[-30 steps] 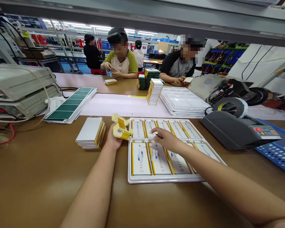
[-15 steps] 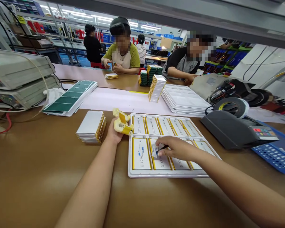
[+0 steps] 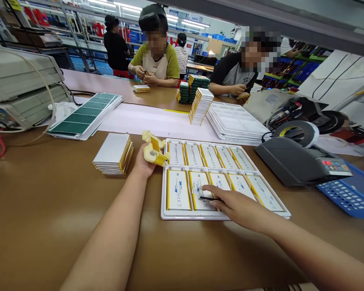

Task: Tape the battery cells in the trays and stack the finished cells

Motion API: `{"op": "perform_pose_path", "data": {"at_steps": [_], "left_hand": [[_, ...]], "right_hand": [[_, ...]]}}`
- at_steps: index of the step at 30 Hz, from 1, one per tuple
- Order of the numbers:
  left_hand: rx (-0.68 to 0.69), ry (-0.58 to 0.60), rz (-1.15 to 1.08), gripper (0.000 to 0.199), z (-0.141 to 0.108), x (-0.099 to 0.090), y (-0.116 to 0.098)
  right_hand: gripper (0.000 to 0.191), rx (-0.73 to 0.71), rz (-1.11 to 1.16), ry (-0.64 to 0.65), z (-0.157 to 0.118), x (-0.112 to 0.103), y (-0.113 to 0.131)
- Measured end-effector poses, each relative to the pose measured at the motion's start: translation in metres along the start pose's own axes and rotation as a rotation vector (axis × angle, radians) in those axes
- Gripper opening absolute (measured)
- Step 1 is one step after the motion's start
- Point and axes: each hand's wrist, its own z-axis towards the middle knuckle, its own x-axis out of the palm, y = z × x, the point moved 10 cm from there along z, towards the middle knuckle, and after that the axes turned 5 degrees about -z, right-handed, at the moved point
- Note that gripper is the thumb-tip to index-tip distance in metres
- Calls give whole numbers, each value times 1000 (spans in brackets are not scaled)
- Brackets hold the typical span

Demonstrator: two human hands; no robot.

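My left hand (image 3: 143,163) is closed around a cream and yellow plastic holder (image 3: 155,153) at the near-left side of a white tray (image 3: 163,202). Flat battery packs (image 3: 179,194) with yellow edges lie in two rows in the tray. Over the second pack of the front row, my right hand (image 3: 233,202) holds thin black tweezers (image 3: 209,198), with the index finger stretched toward the pack. A small clear strip with blue print (image 3: 197,189) lies on this pack at the fingertip. The right thumb and curled fingers are partly hidden.
Left of the tray stands a stack of white packs (image 3: 112,147). Behind are green-topped trays (image 3: 81,115), stacked white trays (image 3: 230,121) and a taller pack stack (image 3: 202,105). A grey tape dispenser (image 3: 291,161) and blue basket (image 3: 346,198) stand right. Two co-workers sit opposite.
My right hand has shifted slightly down and right, its index finger straighter, and the tweezers lie flatter. The clear strip now rests lower against the pack. My left hand still grips the holder.
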Motion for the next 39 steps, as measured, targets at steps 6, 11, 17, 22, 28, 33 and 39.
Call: {"op": "perform_pose_path", "data": {"at_steps": [6, 11, 17, 22, 28, 33, 39], "left_hand": [[4, 2, 0, 21, -2, 3, -1], [-7, 21, -3, 21, -1, 2, 1], [3, 11, -1, 20, -1, 2, 1], [5, 17, 24, 21, -2, 3, 1], [1, 48, 13, 22, 1, 4, 2], [-1, 21, 10, 21, 1, 2, 2], [-6, 11, 18, 20, -1, 4, 2]], "right_hand": [[46, 49, -187, 3, 5, 1, 4], [46, 41, -287, -27, 5, -2, 10], [46, 42, -294, 37, 2, 1, 17], [44, 31, -269, 13, 4, 3, 19], [44, -3, -355, -69, 3, 9, 22], [49, -39, -559, -157, 1, 18, 25], [48, -60, -574, -268, 1, 18, 22]]}}
